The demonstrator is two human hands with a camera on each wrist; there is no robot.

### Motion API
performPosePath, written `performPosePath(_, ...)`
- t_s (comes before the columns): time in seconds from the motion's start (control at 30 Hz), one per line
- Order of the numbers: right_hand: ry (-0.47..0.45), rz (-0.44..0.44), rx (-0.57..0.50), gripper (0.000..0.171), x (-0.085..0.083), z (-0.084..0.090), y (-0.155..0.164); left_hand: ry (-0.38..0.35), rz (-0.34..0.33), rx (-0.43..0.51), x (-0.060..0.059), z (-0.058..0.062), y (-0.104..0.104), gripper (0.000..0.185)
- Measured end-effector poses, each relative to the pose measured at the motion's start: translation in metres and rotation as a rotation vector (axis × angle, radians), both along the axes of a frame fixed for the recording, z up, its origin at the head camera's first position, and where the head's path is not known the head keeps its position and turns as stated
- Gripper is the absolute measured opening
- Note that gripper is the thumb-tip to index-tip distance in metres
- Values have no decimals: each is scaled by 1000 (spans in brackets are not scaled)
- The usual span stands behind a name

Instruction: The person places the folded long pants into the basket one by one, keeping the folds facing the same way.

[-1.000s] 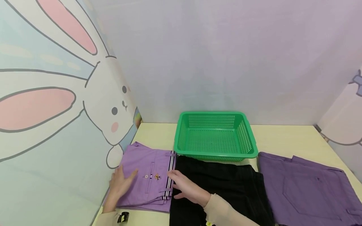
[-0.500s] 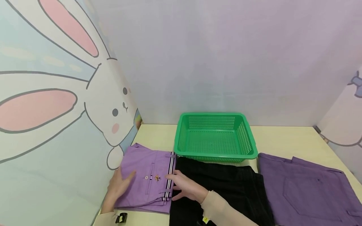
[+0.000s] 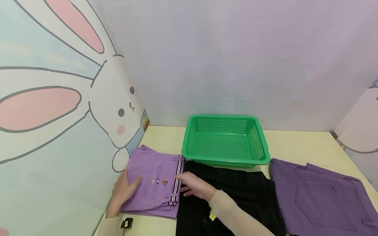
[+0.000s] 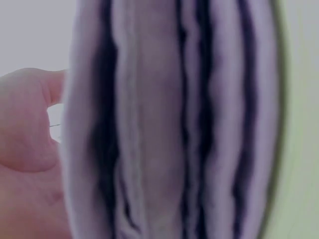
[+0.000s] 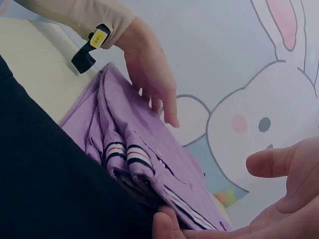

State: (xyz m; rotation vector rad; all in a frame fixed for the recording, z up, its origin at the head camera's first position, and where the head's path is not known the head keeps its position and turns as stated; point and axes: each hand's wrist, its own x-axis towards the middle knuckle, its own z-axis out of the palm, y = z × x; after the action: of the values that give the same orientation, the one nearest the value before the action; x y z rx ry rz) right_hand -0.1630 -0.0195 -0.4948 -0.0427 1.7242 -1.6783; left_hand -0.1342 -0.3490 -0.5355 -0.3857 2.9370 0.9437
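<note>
Light purple folded trousers [image 3: 144, 193] with a striped waistband lie at the table's left; their stacked layers [image 4: 159, 119] fill the left wrist view, blurred. My left hand [image 3: 122, 190] is at their left edge, thumb over the top, fingers reaching down along the side in the right wrist view. My right hand [image 3: 196, 186] is at the waistband, its thumb near the stripes and its fingers spread by the edge. In the right wrist view the right thumb [image 5: 269, 163] stands clear of the cloth. Whether the right fingertips reach under the waistband is hidden.
Black folded trousers [image 3: 236, 186] lie beside the light purple pair, under my right forearm. Darker purple folded trousers [image 3: 319, 200] are at the right. Behind them stands a green basket [image 3: 225, 162] with nothing in it. A rabbit-printed wall [image 3: 59, 177] borders the table's left side.
My left hand has shifted slightly left along the trousers' edge. The right hand stays at the waistband with its fingers a little closer together. The head view has tilted slightly; the garments stay put.
</note>
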Motion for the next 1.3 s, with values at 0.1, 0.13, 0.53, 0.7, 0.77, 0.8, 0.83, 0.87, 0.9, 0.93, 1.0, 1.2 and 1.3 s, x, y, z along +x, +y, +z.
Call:
performPosePath(0.1,-4,-5,-4,79,0,-3,0,5,-1,-23,1,-1,2,106)
performPosePath(0.13,-5,-5,-5,78,1,-3,-1,5,-3,-32,1,-2,2,106)
performPosePath(0.53,-12,-20,-40,73,-4,-8,-9,75,-14,-32,1,6,11,106)
performPosePath(0.7,-33,-25,-55,42,-3,-16,-13,24,1,-22,5,11,12,103)
performPosePath(0.77,-25,-13,-32,28,-2,-18,-15,9,5,-18,7,16,15,102)
performPosePath(0.8,-16,-4,-15,26,-1,-19,-16,3,6,-16,8,18,16,101)
performPosePath(0.83,-4,6,3,25,-1,-20,-17,-8,5,-15,7,20,17,100)
performPosePath(0.87,6,16,20,26,-1,-20,-18,-16,4,-13,7,21,17,100)
performPosePath(0.9,16,27,35,27,-1,-20,-18,-18,3,-12,6,21,17,100)
performPosePath(0.93,28,38,48,29,-1,-21,-19,-11,3,-11,6,21,17,100)
performPosePath(1.0,48,56,60,33,-1,-22,-20,6,1,-11,4,18,15,101)
performPosePath(1.2,78,93,63,41,2,-25,-23,-2,-12,12,5,17,8,101)
performPosePath(1.3,116,102,74,44,6,-26,-25,-65,17,51,9,29,1,98)
